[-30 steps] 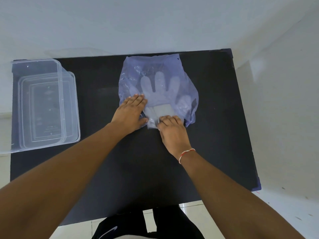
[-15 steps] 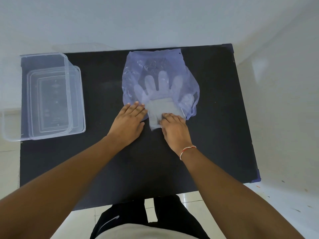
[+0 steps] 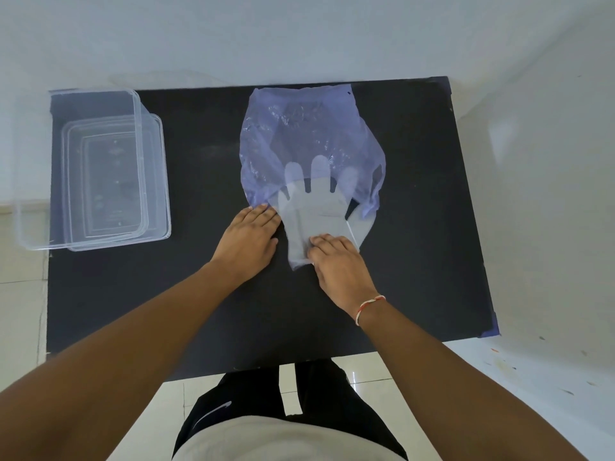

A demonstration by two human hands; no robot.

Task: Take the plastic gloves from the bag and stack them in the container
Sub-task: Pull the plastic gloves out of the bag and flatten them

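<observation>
A thin purple plastic bag [image 3: 299, 134] lies flat on the black table [image 3: 416, 227], its mouth toward me. A stack of clear plastic gloves [image 3: 316, 211] sticks halfway out of that mouth, fingers still inside the bag. My right hand [image 3: 336, 261] rests on the glove cuffs, fingers curled onto them. My left hand [image 3: 249, 237] lies flat beside the gloves, fingertips pressing the bag's near left edge. A clear rectangular container [image 3: 100, 168] stands at the table's left end, apart from both hands.
The container seems to sit on or in a second clear tray or lid [image 3: 156, 181]. White walls close in behind and to the right of the table. My legs stand at the table's near edge on a white tiled floor [image 3: 499, 394].
The gloves have slid toward me, further out of the bag's mouth, with my right hand on their cuffs. My left hand stays at the bag's edge.
</observation>
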